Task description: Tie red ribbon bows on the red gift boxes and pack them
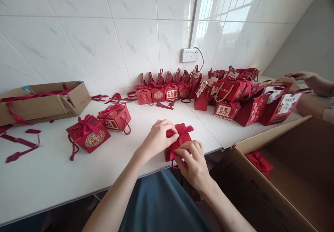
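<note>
A small red gift box [169,155] stands near the front edge of the white table, with a pink-red ribbon [185,130] tied in a bow on its top. My left hand [161,136] pinches the bow on its left side. On the near side, my right hand [191,160] has its fingers closed on another part of the same ribbon. Both hands partly cover the box. A red cord handle [174,167] shows at its near side. To the left sit two more red boxes with bows, a nearer one [90,139] and a farther one [118,118].
A cardboard box [39,110] with ribbons lies at the left, loose ribbon pieces [23,141] before it. Red gift boxes [158,94] line the wall, with more [252,108] at the right. An open carton [261,186] stands front right. Another person's hands [313,82] are far right.
</note>
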`<state>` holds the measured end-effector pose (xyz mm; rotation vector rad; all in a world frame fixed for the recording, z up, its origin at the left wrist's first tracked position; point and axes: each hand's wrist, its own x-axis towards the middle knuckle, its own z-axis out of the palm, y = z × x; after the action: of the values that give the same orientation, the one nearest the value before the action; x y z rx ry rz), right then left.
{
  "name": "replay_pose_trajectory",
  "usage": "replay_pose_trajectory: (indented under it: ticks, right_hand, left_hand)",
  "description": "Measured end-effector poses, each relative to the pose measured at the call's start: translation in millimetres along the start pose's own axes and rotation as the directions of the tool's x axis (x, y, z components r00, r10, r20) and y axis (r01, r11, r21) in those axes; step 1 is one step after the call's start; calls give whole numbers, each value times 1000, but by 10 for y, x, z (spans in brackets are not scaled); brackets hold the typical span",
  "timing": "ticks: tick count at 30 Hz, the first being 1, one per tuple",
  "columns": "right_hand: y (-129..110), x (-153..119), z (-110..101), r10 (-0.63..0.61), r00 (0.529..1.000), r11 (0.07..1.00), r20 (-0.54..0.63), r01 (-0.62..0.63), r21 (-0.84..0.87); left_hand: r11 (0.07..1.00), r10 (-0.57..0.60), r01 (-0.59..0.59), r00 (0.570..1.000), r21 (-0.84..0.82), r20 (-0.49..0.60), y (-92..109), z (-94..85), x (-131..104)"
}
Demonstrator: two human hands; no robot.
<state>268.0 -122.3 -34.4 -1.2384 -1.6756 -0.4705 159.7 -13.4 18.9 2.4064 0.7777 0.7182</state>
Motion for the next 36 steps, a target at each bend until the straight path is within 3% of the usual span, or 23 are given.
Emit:
replay_pose_trajectory:
  ticks: [19, 21, 22, 23, 24, 26, 27, 28, 30, 33, 36]
  right_hand:
    - [67, -90, -163, -163, 986, 984, 26, 160, 77]
    - [109, -85, -237, -49, 998, 993, -51, 54, 101]
    - [131, -74, -276, 82, 995, 991, -57, -75, 108]
    - [150, -58, -313, 247, 969, 963, -11, -244, 113]
    - [164, -39, -343, 420, 903, 897, 87, -428, 114]
    - [171, 2, -375, 647, 669, 686, 366, -720, 101]
    - [164, 20, -375, 670, 559, 589, 489, -801, 107]
    - [154, 34, -366, 660, 487, 515, 572, -848, 127]
    - [132, 50, -329, 631, 453, 445, 630, -876, 185]
    - [120, 42, -275, 620, 493, 452, 610, -860, 236]
    - [124, 12, -266, 620, 498, 452, 606, -858, 242]
  left_hand:
    - [996, -70, 68, 997, -53, -23, -73, 77, 6]
    - [996, -70, 68, 997, -54, -24, -78, 78, 5]
    - [996, -70, 68, 997, -53, -24, -80, 79, 3]
    - [996, -69, 68, 997, -53, -23, -80, 79, 1]
    - [996, -70, 68, 997, -52, -23, -78, 80, 0]
    - [996, -68, 67, 997, -54, -24, -72, 79, -4]
    - [996, -66, 65, 997, -57, -26, -67, 78, -5]
    - [996, -65, 63, 997, -61, -30, -63, 76, -6]
    - [995, -68, 66, 997, -68, -33, -56, 72, -6]
    - [995, -79, 77, 996, -69, -26, -49, 66, -6]
    - [995, -81, 79, 997, -63, -16, -45, 63, -2]
